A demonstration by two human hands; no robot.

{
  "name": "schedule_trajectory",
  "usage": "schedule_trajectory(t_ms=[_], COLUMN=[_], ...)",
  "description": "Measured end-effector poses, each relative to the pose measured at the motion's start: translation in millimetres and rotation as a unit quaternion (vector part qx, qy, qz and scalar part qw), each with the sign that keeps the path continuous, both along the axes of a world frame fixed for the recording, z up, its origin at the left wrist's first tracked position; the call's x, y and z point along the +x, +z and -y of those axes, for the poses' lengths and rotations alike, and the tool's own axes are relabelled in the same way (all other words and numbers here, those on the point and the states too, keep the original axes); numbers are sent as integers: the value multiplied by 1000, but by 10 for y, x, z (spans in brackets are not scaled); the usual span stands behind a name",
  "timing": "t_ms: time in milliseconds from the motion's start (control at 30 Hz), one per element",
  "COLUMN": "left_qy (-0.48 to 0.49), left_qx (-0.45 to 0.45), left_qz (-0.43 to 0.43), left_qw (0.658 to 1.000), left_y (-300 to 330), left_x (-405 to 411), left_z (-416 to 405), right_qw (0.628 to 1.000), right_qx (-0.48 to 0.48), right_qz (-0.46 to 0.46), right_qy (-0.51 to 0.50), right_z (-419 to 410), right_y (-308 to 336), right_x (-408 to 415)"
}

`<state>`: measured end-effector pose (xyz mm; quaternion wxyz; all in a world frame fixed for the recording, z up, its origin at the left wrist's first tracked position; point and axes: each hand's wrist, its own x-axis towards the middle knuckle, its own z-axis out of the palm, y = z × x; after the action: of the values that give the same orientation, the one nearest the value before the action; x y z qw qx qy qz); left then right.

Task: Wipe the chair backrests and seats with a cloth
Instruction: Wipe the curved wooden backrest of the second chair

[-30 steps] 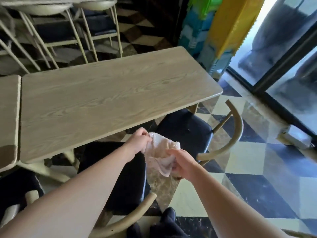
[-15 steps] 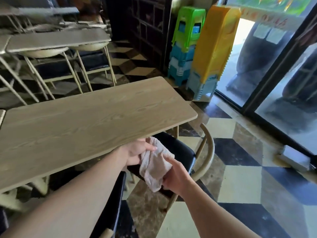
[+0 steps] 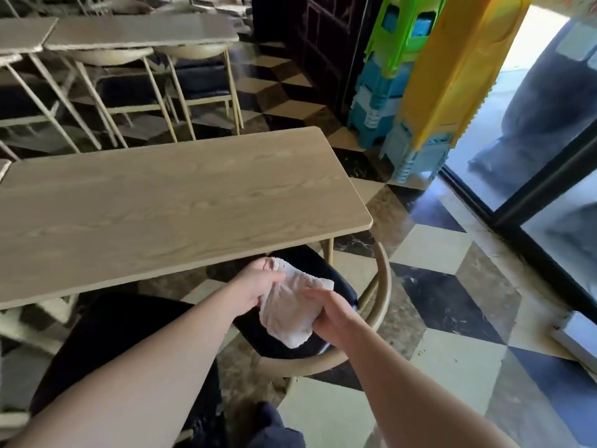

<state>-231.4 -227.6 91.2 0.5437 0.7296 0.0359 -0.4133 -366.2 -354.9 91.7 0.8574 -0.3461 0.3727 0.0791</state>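
Observation:
A pale, bunched cloth [image 3: 292,310] hangs in the air between my two hands, above a chair. My left hand [image 3: 256,286] grips its upper left edge, and my right hand [image 3: 329,310] holds its right side with fingers curled round it. Under the cloth stands a chair with a black seat [image 3: 326,266] and a curved wooden backrest [image 3: 382,286], tucked at the right end of the wooden table [image 3: 181,202]. A second black chair seat [image 3: 119,337] lies lower left, partly hidden by my left forearm.
More tables and pale metal-legged chairs [image 3: 181,92] fill the back left. Stacked green, blue and yellow plastic stools [image 3: 416,88] stand at the back right beside a glass door [image 3: 549,156]. The floor [image 3: 452,318] is chequered tile.
The view has tilted up and shifted, so the table and right chair sit lower in frame. Both hands keep hold of the cloth and have bunched it tighter between them.

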Motion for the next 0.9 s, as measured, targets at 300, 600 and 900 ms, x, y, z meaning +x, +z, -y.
schedule_trajectory(t_ms=[300,600,900], left_qy=[65,354,668], left_qx=[97,69,89], left_qz=[-12,-73,-156], left_qw=[993,930,722], left_y=[-328,-533,-636], left_x=[65,-254,-1580], left_z=[287,397,418], right_qw=[984,898,755], right_qx=[-42,-118,-158], right_qz=[-98,-27,-83], right_qy=[145,424,631], right_z=[486,1034,438], right_y=[-119,-474,-889], right_x=[460,1090,651])
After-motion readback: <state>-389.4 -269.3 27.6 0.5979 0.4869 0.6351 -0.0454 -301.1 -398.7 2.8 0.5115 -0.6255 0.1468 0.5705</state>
